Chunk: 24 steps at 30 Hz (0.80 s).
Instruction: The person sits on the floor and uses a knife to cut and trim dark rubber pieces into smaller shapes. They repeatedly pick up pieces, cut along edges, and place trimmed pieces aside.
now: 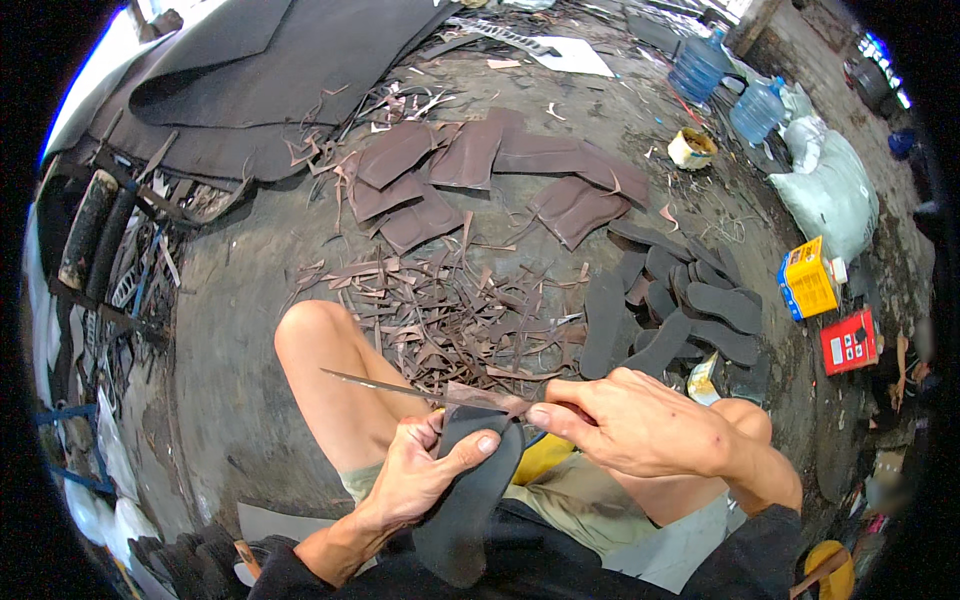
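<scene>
My left hand (420, 470) grips a dark shoe sole (462, 530), thumb flat on its upper face, in front of my lap. My right hand (650, 425) is closed at the sole's far end, thumb and forefinger pinched together. From that pinch a long thin knife (375, 383) runs leftward across the sole's far edge, its tip past my left fingers. The knife's handle is hidden in my right hand. A strip of brown sheet (478, 397) sticks up along the sole's edge beside the blade.
Beyond my knees lies a heap of brown offcuts (450, 310), with brown sheet pieces (470, 155) behind it. Dark soles (660, 300) are piled to the right. Farther right are a yellow can (808, 278), a red tin (850, 341), a white sack (825, 190) and blue water jugs (700, 65).
</scene>
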{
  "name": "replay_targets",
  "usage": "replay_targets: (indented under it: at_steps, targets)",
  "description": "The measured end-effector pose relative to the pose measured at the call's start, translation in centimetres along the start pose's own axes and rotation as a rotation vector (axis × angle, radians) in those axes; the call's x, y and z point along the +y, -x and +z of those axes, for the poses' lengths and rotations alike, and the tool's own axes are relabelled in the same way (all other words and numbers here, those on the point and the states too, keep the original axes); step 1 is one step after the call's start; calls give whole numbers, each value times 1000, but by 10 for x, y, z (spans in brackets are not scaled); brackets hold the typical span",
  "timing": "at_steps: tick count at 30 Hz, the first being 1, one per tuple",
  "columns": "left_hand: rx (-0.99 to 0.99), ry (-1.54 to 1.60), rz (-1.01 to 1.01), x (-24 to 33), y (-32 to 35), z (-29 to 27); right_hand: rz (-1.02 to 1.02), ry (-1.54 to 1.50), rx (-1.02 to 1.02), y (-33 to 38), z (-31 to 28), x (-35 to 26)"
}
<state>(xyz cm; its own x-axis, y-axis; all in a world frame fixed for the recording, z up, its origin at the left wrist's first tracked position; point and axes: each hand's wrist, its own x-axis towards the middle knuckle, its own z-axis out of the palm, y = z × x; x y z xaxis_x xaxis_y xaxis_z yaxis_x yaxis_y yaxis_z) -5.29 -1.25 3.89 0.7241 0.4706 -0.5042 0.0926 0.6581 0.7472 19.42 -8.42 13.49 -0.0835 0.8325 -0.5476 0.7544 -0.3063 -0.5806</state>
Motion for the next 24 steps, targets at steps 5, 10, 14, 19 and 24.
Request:
replay_targets:
  at_steps: [5, 10, 14, 19, 24]
  targets:
    - [-55, 7, -43, -6, -5, 10, -76, -15, -63, -22, 3, 13]
    - [82, -44, 110, 10, -19, 13, -169, -357, -32, -28, -1, 37]
    - [693, 642, 893, 40, -46, -11, -83, -936, 269, -5, 10, 56]
    - [394, 334, 516, 8, -69, 6, -84, -762, 617, -32, 99, 47]
    - [458, 480, 502, -1, -76, 22, 39, -464, 839, -47, 172, 33]
